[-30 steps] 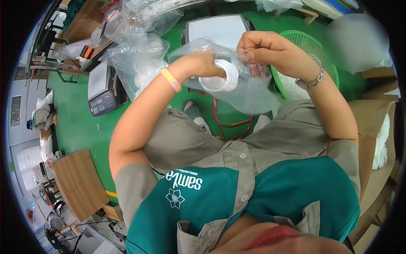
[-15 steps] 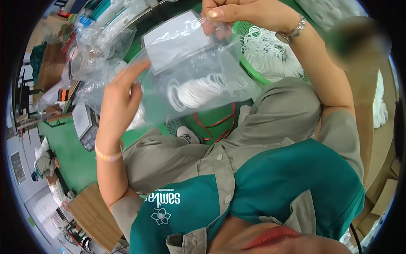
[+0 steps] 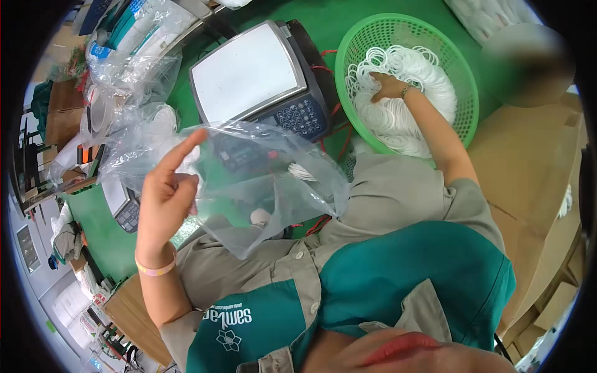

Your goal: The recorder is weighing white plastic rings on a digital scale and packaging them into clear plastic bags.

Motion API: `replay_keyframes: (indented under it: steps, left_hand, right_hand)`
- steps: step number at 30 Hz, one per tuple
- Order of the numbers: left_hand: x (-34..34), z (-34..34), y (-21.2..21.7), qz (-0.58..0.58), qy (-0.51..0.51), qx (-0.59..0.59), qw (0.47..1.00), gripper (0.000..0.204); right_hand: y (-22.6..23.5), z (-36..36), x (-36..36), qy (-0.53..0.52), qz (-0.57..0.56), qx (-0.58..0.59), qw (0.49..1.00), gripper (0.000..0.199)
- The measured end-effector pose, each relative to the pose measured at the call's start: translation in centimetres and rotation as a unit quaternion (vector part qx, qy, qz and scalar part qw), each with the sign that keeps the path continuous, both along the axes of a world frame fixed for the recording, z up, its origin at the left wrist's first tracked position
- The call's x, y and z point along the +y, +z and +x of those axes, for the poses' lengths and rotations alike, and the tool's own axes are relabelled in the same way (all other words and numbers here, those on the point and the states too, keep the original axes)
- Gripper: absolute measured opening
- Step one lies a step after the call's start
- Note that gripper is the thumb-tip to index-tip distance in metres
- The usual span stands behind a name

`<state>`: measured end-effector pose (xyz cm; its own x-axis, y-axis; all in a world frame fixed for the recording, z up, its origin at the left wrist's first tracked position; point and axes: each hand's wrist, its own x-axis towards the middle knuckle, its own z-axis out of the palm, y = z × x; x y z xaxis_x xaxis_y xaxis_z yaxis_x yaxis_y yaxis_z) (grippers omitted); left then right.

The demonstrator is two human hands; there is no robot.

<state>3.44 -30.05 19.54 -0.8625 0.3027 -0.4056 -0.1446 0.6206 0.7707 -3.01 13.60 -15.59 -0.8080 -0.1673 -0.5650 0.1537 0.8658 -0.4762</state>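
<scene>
From my left hand [image 3: 166, 193] hangs a clear plastic bag [image 3: 267, 199]. The forefinger is stretched along the bag's upper edge, and the hand keeps hold of the film. A few white rings [image 3: 302, 172] show through the bag's middle. My right hand [image 3: 388, 87] is down in the green basket [image 3: 471, 93], among a heap of white rings [image 3: 435, 93]. Its thumb and forefinger are apart with rings between them; the other fingertips are partly hidden. Behind the bag, on the left of the basket, stands a scale [image 3: 245, 71] with a white plate and a keypad.
A second scale [image 3: 121, 202] stands at the left. Clear bags [image 3: 137, 124] with white rings are piled past my left hand. A large cardboard box [image 3: 528, 161] is at my right. Red string [image 3: 342, 140] lies on the green floor near the basket.
My right hand has let go of the bag and moved right, down into the basket. The bag has dropped off the scale plate and now hangs from my left hand, showing fewer rings.
</scene>
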Motion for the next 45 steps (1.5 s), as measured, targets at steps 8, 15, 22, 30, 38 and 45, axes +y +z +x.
replay_keyframes:
  steps: [8, 15, 22, 30, 38, 45]
  left_hand:
    - [0.6, -3.7, -1.4, 0.045, 0.014, 0.0, 0.999, 0.056]
    - [0.8, -4.1, -1.9, 0.05, 0.014, -0.001, 0.999, 0.056]
    - [0.7, -3.9, -1.7, 0.05, 0.006, 0.01, 0.999, 0.055]
    - [-0.2, -3.4, -2.2, 0.086, -0.03, 0.03, 0.995, 0.043]
    - [0.0, -1.7, -1.5, 0.059, -0.056, 0.087, 0.993, 0.053]
    - [1.6, -0.2, 0.0, 0.181, -0.08, -0.006, 0.98, 0.072]
  right_hand:
    - [4.1, -1.9, -3.1, 0.15, 0.125, -0.129, 0.972, 0.1]
    - [8.3, 0.9, -3.6, 0.306, 0.226, -0.145, 0.913, 0.103]
    - [6.9, 5.3, -2.1, 0.463, 0.278, 0.009, 0.842, 0.088]
    - [3.6, 6.9, -1.4, 0.377, 0.18, 0.087, 0.905, 0.048]
    - [7.9, 4.6, 1.6, -0.079, -0.006, 0.267, 0.961, 0.046]
    - [11.3, 6.4, 3.2, -0.505, -0.327, 0.301, 0.74, 0.042]
